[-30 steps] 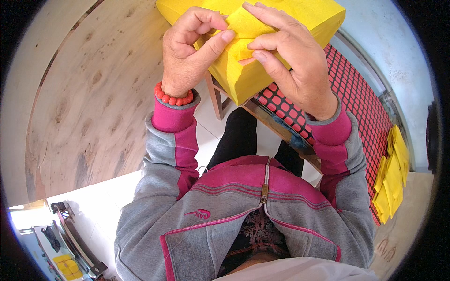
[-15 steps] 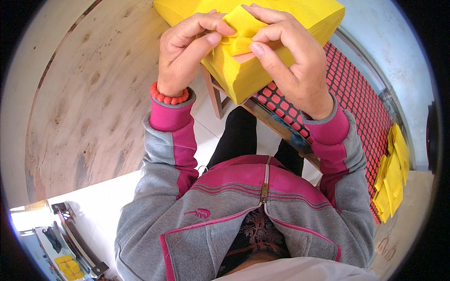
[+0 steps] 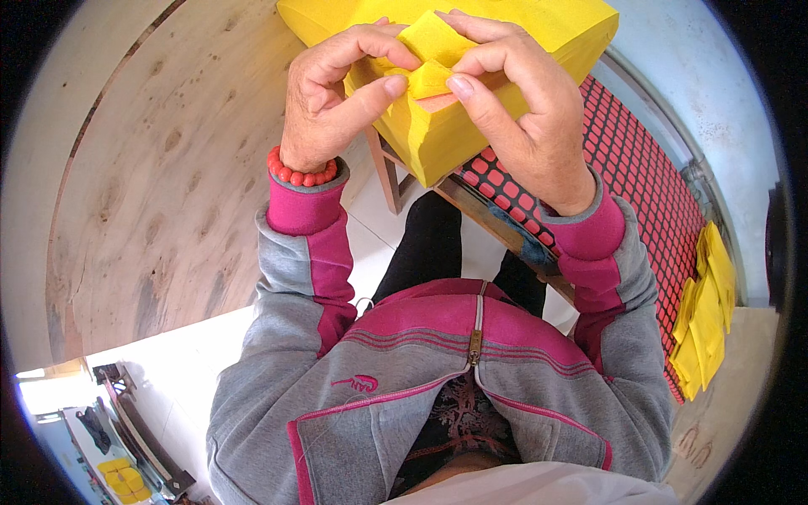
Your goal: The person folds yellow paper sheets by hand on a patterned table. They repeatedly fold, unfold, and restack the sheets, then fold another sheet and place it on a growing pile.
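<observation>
Above a yellow cloth-covered block [image 3: 429,139], both hands are at a small folded yellow cloth piece [image 3: 432,78]. My right hand [image 3: 530,109] pinches its right side between thumb and fingers. My left hand [image 3: 324,93], with a red bead bracelet [image 3: 301,175] at the wrist, curls round its left side. The left thumb and forefinger are a little apart at the fold, and the other left fingers are mostly hidden behind the cloth. A flap of the piece stands up between the hands.
A red-and-black patterned mat [image 3: 640,168] covers the bench at right, with several yellow cloth pieces [image 3: 700,324] stacked on it. A large wooden board [image 3: 160,194] stands at left. More yellow pieces [image 3: 124,481] lie in the lower left corner.
The lower fold of the cloth piece has turned and now shows as a raised corner. My left thumb has drawn slightly away from the forefinger; my right hand has barely moved.
</observation>
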`<state>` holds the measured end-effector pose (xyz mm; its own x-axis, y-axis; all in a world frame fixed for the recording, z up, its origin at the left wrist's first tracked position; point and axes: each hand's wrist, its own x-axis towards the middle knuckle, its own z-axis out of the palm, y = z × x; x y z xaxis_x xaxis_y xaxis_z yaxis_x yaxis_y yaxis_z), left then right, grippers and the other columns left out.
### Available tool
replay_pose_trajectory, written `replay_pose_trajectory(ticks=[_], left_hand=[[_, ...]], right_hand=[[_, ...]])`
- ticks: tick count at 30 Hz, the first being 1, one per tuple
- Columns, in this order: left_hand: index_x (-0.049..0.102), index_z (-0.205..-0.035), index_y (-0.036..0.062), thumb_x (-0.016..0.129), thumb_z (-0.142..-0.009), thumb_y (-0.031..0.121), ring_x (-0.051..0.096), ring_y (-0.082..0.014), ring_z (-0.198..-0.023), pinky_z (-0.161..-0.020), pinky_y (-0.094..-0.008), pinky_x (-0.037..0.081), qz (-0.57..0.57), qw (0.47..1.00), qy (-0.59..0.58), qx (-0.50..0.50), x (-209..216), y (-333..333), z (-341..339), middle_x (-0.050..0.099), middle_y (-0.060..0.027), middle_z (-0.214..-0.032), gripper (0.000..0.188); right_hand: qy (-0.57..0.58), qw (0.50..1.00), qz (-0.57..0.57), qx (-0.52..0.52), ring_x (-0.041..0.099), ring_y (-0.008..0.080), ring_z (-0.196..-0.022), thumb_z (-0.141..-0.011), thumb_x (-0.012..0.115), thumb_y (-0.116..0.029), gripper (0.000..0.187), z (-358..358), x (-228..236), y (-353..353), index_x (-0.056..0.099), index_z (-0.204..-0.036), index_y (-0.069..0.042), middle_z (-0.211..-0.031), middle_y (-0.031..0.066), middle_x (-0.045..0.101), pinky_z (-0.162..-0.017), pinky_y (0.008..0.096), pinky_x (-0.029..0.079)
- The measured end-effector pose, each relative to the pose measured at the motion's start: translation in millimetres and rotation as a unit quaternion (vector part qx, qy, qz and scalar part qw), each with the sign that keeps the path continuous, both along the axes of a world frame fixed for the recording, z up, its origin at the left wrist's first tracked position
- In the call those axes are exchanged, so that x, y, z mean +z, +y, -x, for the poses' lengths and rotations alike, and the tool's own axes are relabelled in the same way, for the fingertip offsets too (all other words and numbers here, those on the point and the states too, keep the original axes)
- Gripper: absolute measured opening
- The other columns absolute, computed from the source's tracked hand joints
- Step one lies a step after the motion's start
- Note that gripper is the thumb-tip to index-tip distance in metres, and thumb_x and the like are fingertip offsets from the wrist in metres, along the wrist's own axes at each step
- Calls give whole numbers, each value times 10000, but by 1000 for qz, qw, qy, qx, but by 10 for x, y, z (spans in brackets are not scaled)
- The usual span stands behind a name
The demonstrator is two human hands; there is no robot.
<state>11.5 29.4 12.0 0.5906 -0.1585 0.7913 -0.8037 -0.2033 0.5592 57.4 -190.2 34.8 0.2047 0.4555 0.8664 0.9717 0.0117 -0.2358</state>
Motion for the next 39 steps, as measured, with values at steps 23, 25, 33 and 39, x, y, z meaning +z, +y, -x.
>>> replay_pose_trajectory(ticks=[23,25,33,39], left_hand=[[696,-941,26,689,-838,16,627,-210,-1071,-1020,-364,427,8,1000,17,5,21,-6,2,690,-55,-963,103],[695,-923,31,715,-827,22,635,-209,-1050,-1013,-361,431,-13,1000,0,22,31,-5,-8,690,-41,-936,98],[690,-903,32,777,-799,45,667,-203,-1009,-966,-341,479,-50,995,-18,80,100,-76,55,700,-50,-916,136],[647,-1037,-7,776,-790,8,695,-190,-926,-868,-284,535,-16,983,-74,165,135,-256,105,711,-98,-1023,279]], right_hand=[[13,1000,16,1,650,237,-1055,-945,616,-73,86,23,-20,-22,640,-983,0,-1213,189,648,-920,313,481],[9,1000,17,-2,652,231,-1047,-946,617,-77,92,18,-24,-21,638,-983,4,-1209,193,648,-907,310,485],[44,997,-64,2,680,272,-999,-916,639,-74,89,39,15,-3,623,-942,10,-1064,190,682,-842,340,517],[-23,990,-129,-52,654,223,-1002,-939,597,-50,89,-128,191,-162,617,-965,33,-1155,201,669,-893,320,504]])
